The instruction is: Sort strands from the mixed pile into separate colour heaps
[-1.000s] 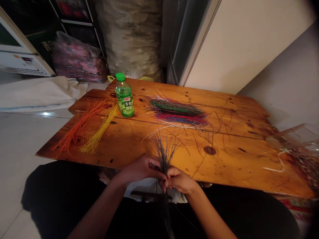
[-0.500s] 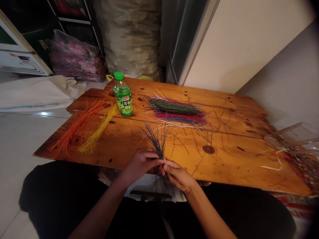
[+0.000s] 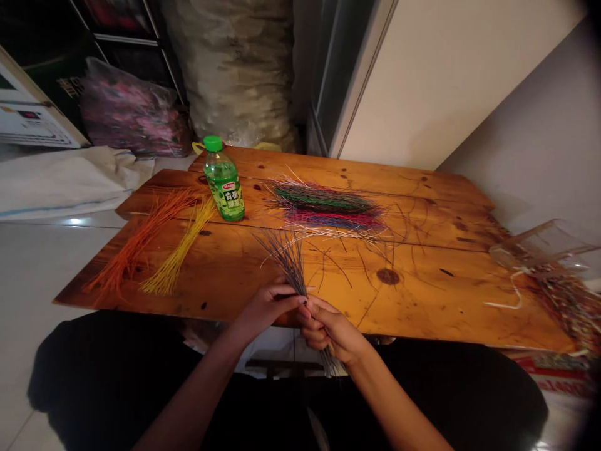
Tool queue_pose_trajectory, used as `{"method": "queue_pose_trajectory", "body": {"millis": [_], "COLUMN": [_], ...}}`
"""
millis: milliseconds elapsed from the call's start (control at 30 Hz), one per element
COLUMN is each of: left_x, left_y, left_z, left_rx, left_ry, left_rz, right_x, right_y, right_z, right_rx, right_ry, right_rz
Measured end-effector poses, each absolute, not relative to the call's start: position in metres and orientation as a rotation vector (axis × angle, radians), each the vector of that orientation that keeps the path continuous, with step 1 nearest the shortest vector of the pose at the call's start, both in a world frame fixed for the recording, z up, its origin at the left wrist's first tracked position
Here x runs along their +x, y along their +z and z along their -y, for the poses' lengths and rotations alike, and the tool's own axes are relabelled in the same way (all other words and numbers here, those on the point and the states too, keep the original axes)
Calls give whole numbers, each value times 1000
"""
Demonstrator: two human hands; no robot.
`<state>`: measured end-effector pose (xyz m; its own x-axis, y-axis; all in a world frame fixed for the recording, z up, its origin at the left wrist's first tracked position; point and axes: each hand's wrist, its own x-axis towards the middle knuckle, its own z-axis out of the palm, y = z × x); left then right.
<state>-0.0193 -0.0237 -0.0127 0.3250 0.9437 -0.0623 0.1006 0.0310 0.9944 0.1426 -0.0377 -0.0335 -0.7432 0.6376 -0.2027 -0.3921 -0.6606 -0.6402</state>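
A bundle of thin dark grey strands fans out at its top and passes down between my hands at the table's front edge. My right hand is closed round its middle, and the lower ends stick out beneath my fist. With fingertips meeting the right hand's, my left hand pinches the same bundle from the left side. Beyond it lies a pile of green, black, red and blue strands. Orange strands and yellow strands lie apart at the left.
A green-capped drink bottle stands on the wooden table behind the yellow strands. Loose dark strands are scattered right of the pile. At the right edge, a clear plastic container lies near mixed strands. A pale wall rises behind.
My right fingers have wrapped further round the bundle, whose top now leans and spreads more to the left. The whole view has shifted slightly.
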Motion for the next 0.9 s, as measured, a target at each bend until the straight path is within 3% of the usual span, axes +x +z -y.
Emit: {"method": "queue_pose_trajectory", "body": {"millis": [233,433,533,700,900], "left_x": [-16,-12,-16,-18,-15], "left_y": [-10,-16,-19,-21,-28], "left_z": [28,29,25,16,13], "left_rx": [1368,1174,930,686,676], "left_ry": [847,1055,1254,1333,1299], "left_rz": [-1053,-1055,-1064,-1003,-1036], "right_x": [154,161,177,212,243], "right_y": [-35,-22,-20,-24,-34], "right_z": [31,30,20,-24,-63], "right_rx": [-497,-684,-954,-1461,-1712], "right_ry": [2556,2277,1844,659,17], "right_rz": [756,1105,1444,1642,2011]}}
